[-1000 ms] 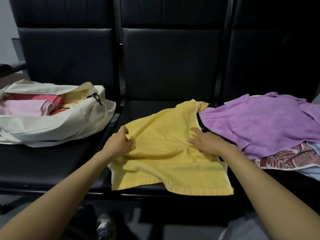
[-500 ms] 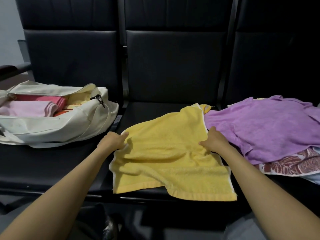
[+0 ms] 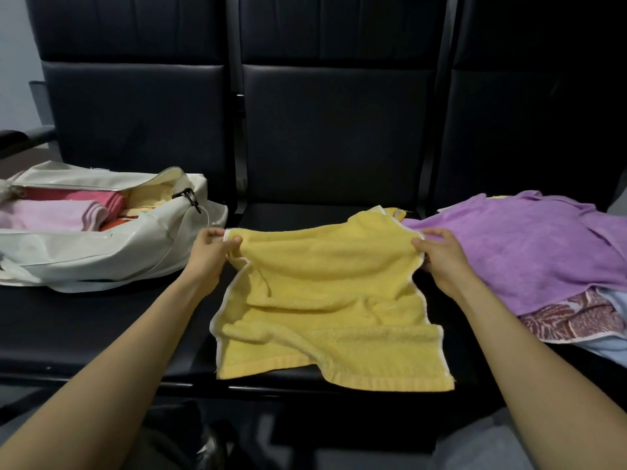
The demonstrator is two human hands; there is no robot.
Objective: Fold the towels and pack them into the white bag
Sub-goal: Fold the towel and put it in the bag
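A yellow towel [image 3: 325,300] lies on the middle black seat, its near hem hanging over the front edge. My left hand [image 3: 212,251] pinches its left side edge and my right hand [image 3: 439,254] pinches its right side edge, lifting the far part off the seat. The white bag [image 3: 101,252] sits open on the left seat with folded pink, red and yellow towels inside. On the right seat a purple towel [image 3: 529,245] tops a pile over a red patterned towel [image 3: 570,320] and a pale blue one [image 3: 610,347].
Three black padded seats [image 3: 332,130] with tall backs form a row; a dark armrest [image 3: 20,137] sticks out at far left. A black clip [image 3: 186,195] hangs at the bag's opening. The floor and a shoe show below the seat edge.
Both hands went from lying flat on the yellow towel to its side edges, gripped them and raised the far part. The towel's far corner pulled back toward me.
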